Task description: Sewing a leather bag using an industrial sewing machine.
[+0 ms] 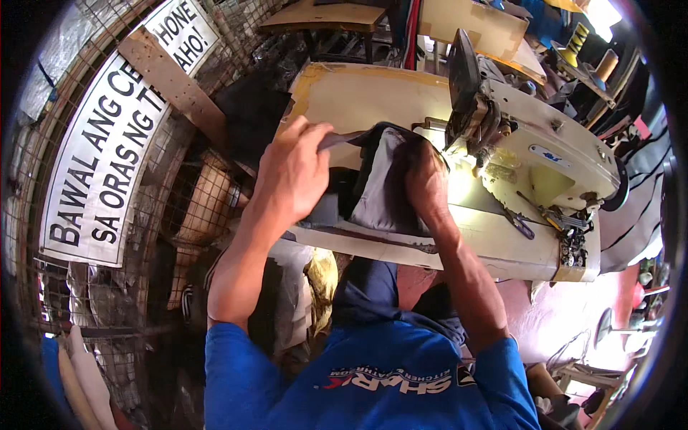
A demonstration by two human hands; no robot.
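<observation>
A piece of black and grey cloth (387, 183) lies bunched on the pale sewing machine table, partly raised between my hands. My left hand (297, 168) is closed on its lifted dark edge, thumb and fingers pinching the fabric. With fingers curled, my right hand (428, 179) grips the cloth's right side, close to the needle area. Some of those fingertips are hidden in the folds. Just beyond that hand is the head of the sewing machine (552, 132), its lamp lighting the table.
Small purple-handled scissors (519, 223) rest right of the cloth, near a cluster of metal parts (573, 244). Thread cones (575, 44) stand at the back right. A wire mesh wall (165, 158) with a white sign (104, 158) runs along the left. Yellow cloth (321, 283) hangs below the table.
</observation>
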